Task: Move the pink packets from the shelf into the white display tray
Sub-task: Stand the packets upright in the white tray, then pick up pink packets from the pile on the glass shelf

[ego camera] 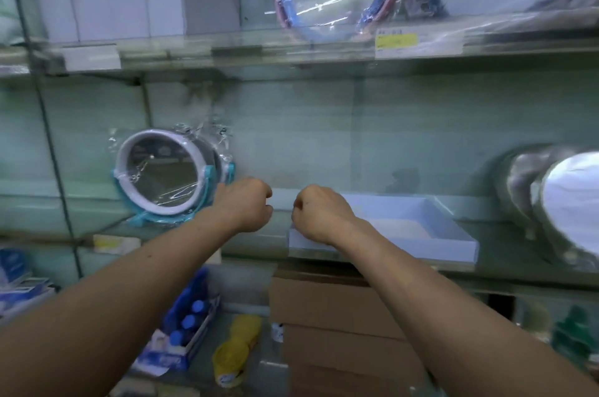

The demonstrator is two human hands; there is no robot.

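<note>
Our left hand [246, 203] has its fingers curled tight, with nothing visible in them. Our right hand [319, 215], at its 3 o'clock, is also curled, over the left rim of the white tray [405, 249]; we cannot tell whether it grips the rim. The tray extends toward 3 o'clock on the glass shelf [256, 239].

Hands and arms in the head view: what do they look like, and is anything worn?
Left hand and right hand are bare, with no gloves. No sleeve, watch or bracelet shows anywhere up to the frame edge. Rings cannot be checked: the fingers are hidden.
</note>
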